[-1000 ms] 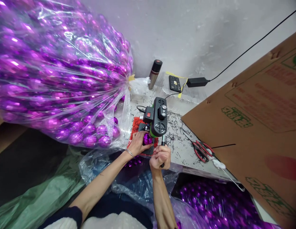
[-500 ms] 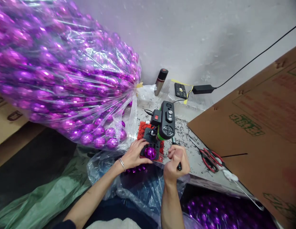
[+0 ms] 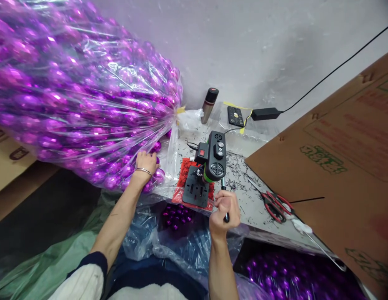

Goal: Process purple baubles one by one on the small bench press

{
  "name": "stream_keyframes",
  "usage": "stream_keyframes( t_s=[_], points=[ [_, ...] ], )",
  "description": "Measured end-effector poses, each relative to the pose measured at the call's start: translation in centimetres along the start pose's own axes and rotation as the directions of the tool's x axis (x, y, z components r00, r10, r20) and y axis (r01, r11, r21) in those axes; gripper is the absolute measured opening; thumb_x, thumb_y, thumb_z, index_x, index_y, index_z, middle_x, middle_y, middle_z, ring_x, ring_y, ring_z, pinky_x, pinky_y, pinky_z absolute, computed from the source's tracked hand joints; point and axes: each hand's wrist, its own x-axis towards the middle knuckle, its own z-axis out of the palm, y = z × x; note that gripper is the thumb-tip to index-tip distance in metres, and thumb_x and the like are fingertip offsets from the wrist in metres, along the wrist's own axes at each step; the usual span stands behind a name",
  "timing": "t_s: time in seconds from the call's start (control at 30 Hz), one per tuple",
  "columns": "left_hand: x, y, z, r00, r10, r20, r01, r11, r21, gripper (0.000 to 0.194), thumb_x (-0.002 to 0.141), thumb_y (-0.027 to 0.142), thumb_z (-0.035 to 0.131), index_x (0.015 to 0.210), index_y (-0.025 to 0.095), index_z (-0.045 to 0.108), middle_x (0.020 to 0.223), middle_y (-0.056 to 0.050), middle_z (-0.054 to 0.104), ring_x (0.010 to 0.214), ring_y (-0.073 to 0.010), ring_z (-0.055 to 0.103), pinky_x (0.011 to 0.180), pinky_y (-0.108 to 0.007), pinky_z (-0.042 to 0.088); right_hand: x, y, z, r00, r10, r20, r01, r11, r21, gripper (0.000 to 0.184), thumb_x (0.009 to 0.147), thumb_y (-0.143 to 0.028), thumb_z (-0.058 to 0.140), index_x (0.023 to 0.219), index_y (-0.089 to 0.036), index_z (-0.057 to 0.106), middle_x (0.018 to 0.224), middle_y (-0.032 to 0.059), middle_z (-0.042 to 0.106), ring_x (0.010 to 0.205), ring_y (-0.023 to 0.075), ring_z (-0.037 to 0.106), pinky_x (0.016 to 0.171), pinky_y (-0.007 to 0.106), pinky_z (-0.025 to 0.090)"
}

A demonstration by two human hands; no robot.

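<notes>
"Step in hand, leftmost?"

"Apparently reaching for purple baubles on the near side of the clear plastic bag, left hand curled; grip hidden, cannot tell if holding one."

"Rightward?"

"Past the black lever press, right hand fisted round its handle. Next move: probably calls for securing a single bauble."

"Containers?"

"Bag, stuffed with baubles; clear sheeting lower down, cradling more; dark container, likewise loaded; cardboard box, contents unseen."

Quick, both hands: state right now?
Left hand: at the purple balls; grip can't be told.
Right hand: closed, holding the black handle.
</notes>
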Motion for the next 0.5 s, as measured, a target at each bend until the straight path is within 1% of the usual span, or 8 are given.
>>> stream_keyframes(
  t_s=[0.1, 0.17, 0.2, 0.27, 0.33, 0.37, 0.43, 0.5],
  points=[
    [0.3, -0.3, -0.7, 1.0, 0.001, -0.015, -0.003, 0.992, -0.129, 0.039, 0.081, 0.054, 0.082, 0.096, 0.019, 0.073, 0.1, -0.02, 0.079, 0.118, -0.0485, 0.066, 0.109, -0.066, 0.041, -0.1, 0.0, -0.1, 1.0, -0.007, 0.017, 0.007, 1.0, -0.002, 0.037, 0.104, -0.014, 0.045, 0.068, -0.023, 0.052, 0.064, -0.002, 0.055, 0.067, 0.015, 0.062, 0.062, 0.03, 0.045],
    [0.0, -0.2, -1.4, 0.997, -0.014, -0.08, -0.015, 0.94, -0.34, 0.05, 0.082, 0.064, 0.079, 0.106, 0.021, 0.074, 0.11, -0.017, 0.079, 0.119, -0.0434, 0.068, 0.11, -0.061, 0.044, -0.1, 0.0, -0.1, 1.0, -0.01, 0.028, 0.01, 1.0, 0.0, 0.036, 0.103, -0.013, 0.046, 0.069, -0.023, 0.052, 0.067, -0.0016, 0.057, 0.067, 0.0144, 0.061, 0.063, 0.03, 0.044],
    [-0.3, 0.1, -1.7, 0.993, -0.032, -0.111, -0.025, 0.878, -0.477, 0.056, 0.083, 0.068, 0.077, 0.114, 0.021, 0.073, 0.116, -0.015, 0.079, 0.119, -0.0401, 0.069, 0.109, -0.058, 0.048, -0.1, 0.0, -0.1, 1.0, -0.006, 0.028, 0.006, 1.0, 0.001, 0.036, 0.103, -0.013, 0.046, 0.069, -0.023, 0.051, 0.068, -0.0016, 0.058, 0.067, 0.014, 0.061, 0.063, 0.029, 0.044],
    [-1.6, 1.0, -2.4, 0.991, -0.071, -0.112, -0.035, 0.674, -0.738, 0.07, 0.083, 0.073, 0.075, 0.129, 0.021, 0.069, 0.125, -0.013, 0.077, 0.115, -0.0335, 0.072, 0.101, -0.049, 0.057, 0.1, -0.2, -0.1, 1.0, 0.01, 0.019, -0.01, 1.0, 0.005, 0.036, 0.104, -0.012, 0.046, 0.07, -0.023, 0.05, 0.068, -0.0019, 0.058, 0.067, 0.0132, 0.061, 0.064, 0.029, 0.044],
    [-3.5, 2.5, -2.7, 0.998, -0.061, -0.023, 0.005, 0.421, -0.907, 0.08, 0.082, 0.075, 0.074, 0.138, 0.019, 0.065, 0.126, -0.014, 0.076, 0.104, -0.029, 0.075, 0.085, -0.041, 0.063, 0.4, -0.5, 0.0, 1.0, 0.024, 0.003, -0.024, 1.0, 0.015, 0.036, 0.104, -0.012, 0.046, 0.07, -0.023, 0.05, 0.067, -0.0027, 0.056, 0.068, 0.0131, 0.061, 0.064, 0.029, 0.044],
    [-4.6, 3.3, -2.7, 0.999, -0.034, 0.036, 0.045, 0.302, -0.952, 0.081, 0.082, 0.074, 0.075, 0.141, 0.019, 0.064, 0.124, -0.014, 0.076, 0.1, -0.0278, 0.077, 0.078, -0.039, 0.064, 0.6, -0.7, 0.0, 1.0, 0.028, -0.004, -0.027, 0.999, 0.02, 0.036, 0.104, -0.012, 0.047, 0.07, -0.023, 0.05, 0.065, -0.003, 0.054, 0.068, 0.0133, 0.061, 0.064, 0.029, 0.044],
    [-6.7, 5.0, -2.3, 0.989, 0.044, 0.14, 0.135, 0.098, -0.986, 0.075, 0.086, 0.068, 0.074, 0.143, 0.021, 0.064, 0.124, -0.014, 0.076, 0.098, -0.0268, 0.078, 0.073, -0.037, 0.065, 1.0, -1.0, 0.1, 0.999, 0.034, -0.011, -0.034, 0.999, 0.023, 0.036, 0.104, -0.012, 0.048, 0.07, -0.023, 0.051, 0.063, -0.0033, 0.053, 0.067, 0.014, 0.061, 0.064, 0.029, 0.045],
    [-8.6, 6.6, -1.3, 0.971, 0.116, 0.211, 0.215, -0.024, -0.976, 0.064, 0.091, 0.063, 0.07, 0.142, 0.025, 0.065, 0.123, -0.012, 0.077, 0.099, -0.026, 0.078, 0.074, -0.036, 0.066, 1.4, -1.2, 0.1, 0.999, 0.044, -0.013, -0.043, 0.999, 0.011, 0.037, 0.104, -0.014, 0.048, 0.069, -0.023, 0.05, 0.063, -0.0032, 0.053, 0.066, 0.0144, 0.061, 0.063, 0.03, 0.045]
  ],
)
